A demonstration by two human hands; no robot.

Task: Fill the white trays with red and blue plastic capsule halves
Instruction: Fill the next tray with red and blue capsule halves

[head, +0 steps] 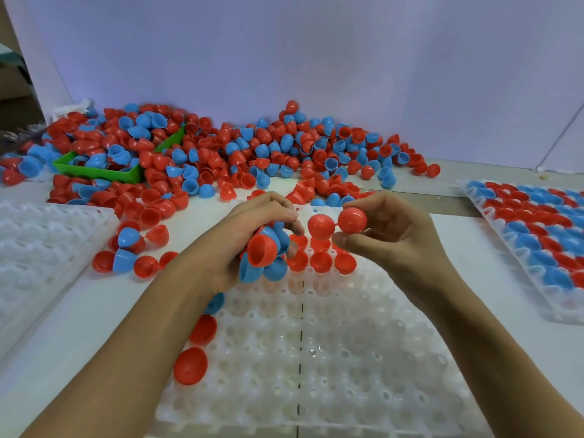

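- A white tray (331, 358) is laid at the near middle of the bench (72, 311); only a few pockets along its far edge are filled, all with red halves (320, 262).
- A bunch of red and blue capsule halves (264, 257) is gripped in the left hand (249, 235), fingers curled round them, above the tray's far left part.
- A pair of joined red halves (336, 224) is pinched between thumb and fingers of the right hand (388, 235), held above the filled pockets.
- Two red halves (196, 349) and a blue one, partly hidden by the left forearm, are seen at the tray's left edge.
- A large heap of loose red and blue halves (221, 150) is spread along the far edge of the bench against the wall, with a green bin (104, 173) half buried in it at the far left.
- A small cluster of halves (132, 251) is scattered between the heap and the left edge.
- A second white tray (38, 245) is set at the left edge, its pockets bare.
- A third tray (543, 229), filled with red and blue halves, is placed at the right edge.
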